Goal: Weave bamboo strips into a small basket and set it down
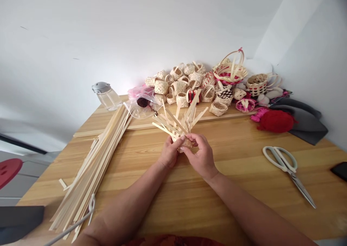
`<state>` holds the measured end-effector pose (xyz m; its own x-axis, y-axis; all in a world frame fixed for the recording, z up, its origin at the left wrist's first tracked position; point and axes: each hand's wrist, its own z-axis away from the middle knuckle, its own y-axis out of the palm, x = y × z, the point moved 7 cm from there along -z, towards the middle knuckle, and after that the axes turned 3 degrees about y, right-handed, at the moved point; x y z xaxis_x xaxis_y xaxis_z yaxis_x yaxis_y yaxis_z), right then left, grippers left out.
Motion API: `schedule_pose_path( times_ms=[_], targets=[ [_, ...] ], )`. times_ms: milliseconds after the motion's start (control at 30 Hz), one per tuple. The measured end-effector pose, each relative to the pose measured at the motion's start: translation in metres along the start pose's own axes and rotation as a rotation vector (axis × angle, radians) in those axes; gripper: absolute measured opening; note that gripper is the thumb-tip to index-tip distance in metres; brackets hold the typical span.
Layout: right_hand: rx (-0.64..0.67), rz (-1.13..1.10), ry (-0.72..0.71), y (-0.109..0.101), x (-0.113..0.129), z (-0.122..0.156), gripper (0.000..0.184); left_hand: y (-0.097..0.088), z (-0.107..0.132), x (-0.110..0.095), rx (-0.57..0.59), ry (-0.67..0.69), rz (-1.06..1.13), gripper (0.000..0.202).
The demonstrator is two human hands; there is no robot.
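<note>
Two hands are held together, the left hand [169,152] and right hand [201,158] clamped on a part-woven bamboo basket [179,127] centred over the worktop [238,152]; its strips are fanned forward along its long axis, away from the body, with neither hand observed nearer.

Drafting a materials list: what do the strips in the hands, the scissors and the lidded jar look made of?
The strips look like split bamboo or cane: pale, matte, apparently unvarnished, with fine lengthwise grain. The scissors appear to have bright steel blades and off-white plastic handles. The jar is clear, glass or plastic can't be told, with a grey cap.
</note>
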<state>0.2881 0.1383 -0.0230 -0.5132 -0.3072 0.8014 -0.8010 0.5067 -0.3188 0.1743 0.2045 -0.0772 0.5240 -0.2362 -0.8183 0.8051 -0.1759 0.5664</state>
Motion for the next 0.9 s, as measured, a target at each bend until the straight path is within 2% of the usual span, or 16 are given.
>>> schedule_pose_path(
  times_ms=[233, 667, 800, 900],
  targets=[
    [-0.02, 0.047, -0.051, 0.001, 0.006, 0.001, 0.035, 0.002, 0.0, -0.002, 0.023, 0.02, 0.023, 0.05],
    [0.01, 0.089, -0.139, 0.005, 0.01, 0.002, 0.034, 0.0, 0.002, -0.006, -0.009, 0.039, 0.028, 0.047],
    [0.032, 0.031, -0.158, -0.001, 0.008, -0.003, 0.044, -0.003, -0.002, -0.009, -0.045, 0.049, 0.063, 0.048],
    [-0.032, 0.007, -0.103, -0.011, 0.001, -0.007, 0.049, -0.006, -0.005, -0.009, -0.058, 0.011, 0.089, 0.051]
  ],
)
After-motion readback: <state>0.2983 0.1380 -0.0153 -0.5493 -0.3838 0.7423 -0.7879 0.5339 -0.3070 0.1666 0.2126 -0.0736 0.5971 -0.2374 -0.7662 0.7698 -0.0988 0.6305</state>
